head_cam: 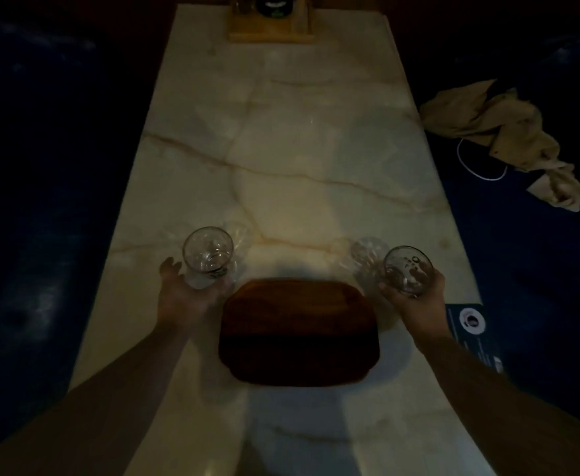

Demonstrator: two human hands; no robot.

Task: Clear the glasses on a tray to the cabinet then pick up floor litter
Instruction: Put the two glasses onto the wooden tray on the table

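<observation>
No wording can be read anywhere in this dim view. A dark card lying at the right edge of the marble table, just right of the wooden tray, carries a round white emblem and lines of small print, all too blurred to make out. Faint marks on the glass beyond the tray's right corner are likewise illegible.
</observation>
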